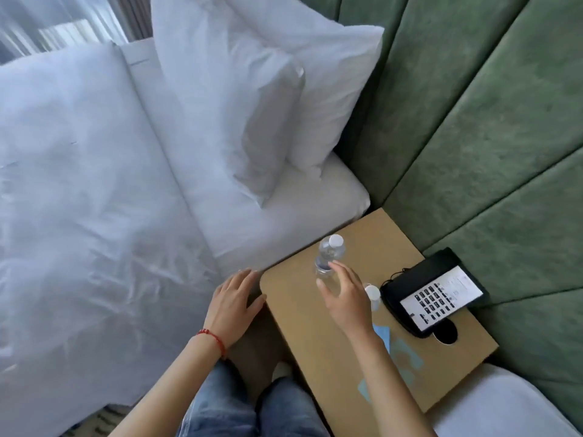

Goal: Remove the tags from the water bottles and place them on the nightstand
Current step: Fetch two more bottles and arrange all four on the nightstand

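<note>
No text, brand, number or sign can be read anywhere in this view. The desk telephone (433,294) on the nightstand (315,326) carries a white faceplate with a grid of dark keys and some lines of small print beside them, but the print and key markings are too small and blurred to make out. The pale blue tags (407,362) lying on the nightstand show no legible writing. The two clear water bottles (329,253) with white caps show no readable label.
</note>
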`<move>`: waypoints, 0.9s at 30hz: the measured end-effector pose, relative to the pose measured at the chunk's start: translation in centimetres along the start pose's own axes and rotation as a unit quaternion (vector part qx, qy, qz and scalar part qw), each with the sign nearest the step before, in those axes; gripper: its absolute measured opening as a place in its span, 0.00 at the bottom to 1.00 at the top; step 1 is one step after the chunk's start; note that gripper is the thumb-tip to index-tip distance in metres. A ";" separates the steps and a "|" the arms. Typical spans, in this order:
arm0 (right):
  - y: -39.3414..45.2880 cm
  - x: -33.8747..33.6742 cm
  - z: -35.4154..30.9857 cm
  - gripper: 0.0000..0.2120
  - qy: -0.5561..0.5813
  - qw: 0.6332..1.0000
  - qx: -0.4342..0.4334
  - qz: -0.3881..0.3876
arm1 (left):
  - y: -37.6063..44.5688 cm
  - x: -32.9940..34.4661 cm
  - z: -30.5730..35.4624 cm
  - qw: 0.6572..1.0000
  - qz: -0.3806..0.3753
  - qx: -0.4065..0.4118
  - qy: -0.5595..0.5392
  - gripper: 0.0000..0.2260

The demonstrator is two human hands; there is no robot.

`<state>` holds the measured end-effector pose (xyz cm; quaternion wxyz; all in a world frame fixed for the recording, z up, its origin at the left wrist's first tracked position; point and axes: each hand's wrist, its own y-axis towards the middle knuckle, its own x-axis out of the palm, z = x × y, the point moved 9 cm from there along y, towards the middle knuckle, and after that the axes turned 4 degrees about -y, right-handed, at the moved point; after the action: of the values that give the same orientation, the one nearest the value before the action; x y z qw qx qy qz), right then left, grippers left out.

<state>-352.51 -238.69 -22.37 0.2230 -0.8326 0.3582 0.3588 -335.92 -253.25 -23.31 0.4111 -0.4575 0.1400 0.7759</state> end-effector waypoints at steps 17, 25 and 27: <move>-7.9 19.3 -20.8 0.24 -0.090 0.934 -0.270 -0.216 | -19.2 -9.2 -18.7 0.954 0.179 -0.235 -0.042 0.23; -19.2 30.1 -30.7 0.25 -0.131 0.867 -0.376 -0.299 | -32.1 -13.3 -29.3 0.922 0.235 -0.303 -0.047 0.23; -22.0 32.6 -33.3 0.25 -0.145 0.846 -0.412 -0.305 | -35.9 -14.4 -32.1 0.910 0.249 -0.330 -0.039 0.23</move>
<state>-305.45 -259.65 -23.17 0.0070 -0.8537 -0.1313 0.5038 -285.80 -257.26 -23.12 0.0354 -0.4865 -0.0310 0.8724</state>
